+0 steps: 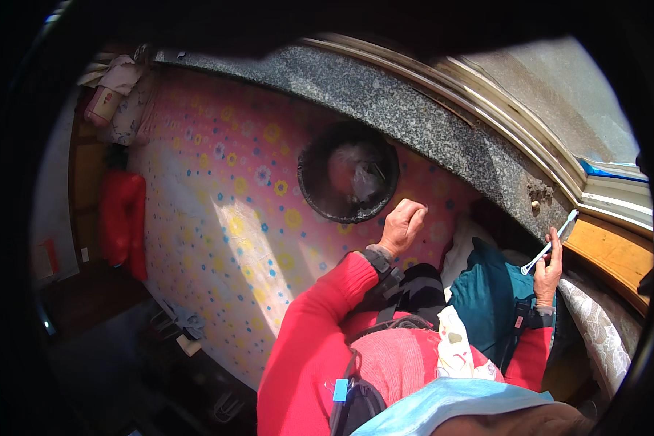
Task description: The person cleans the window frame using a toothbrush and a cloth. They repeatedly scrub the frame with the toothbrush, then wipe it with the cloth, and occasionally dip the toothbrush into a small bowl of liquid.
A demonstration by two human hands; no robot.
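Observation:
My right hand point(549, 270) grips a pale toothbrush point(542, 256). One end of the brush reaches the corner where the granite windowsill point(490, 158) meets the window frame point(572, 174). Just beside that end, a small heap of dark dirt point(535, 191) with a light lump in it lies on the sill. My left hand point(403, 226) is curled with its fingers closed, and nothing shows in it. It hovers near the rim of a black bin point(307, 185) that holds crumpled plastic point(365, 182).
A pink flowered sheet point(261, 218) covers the bed under the bin. Teal fabric point(479, 300) lies below my right hand, next to a lace cloth point(599, 332). Red cloth point(122, 223) hangs at the bed's far left edge. Wood trim point(610, 248) borders the sill's right end.

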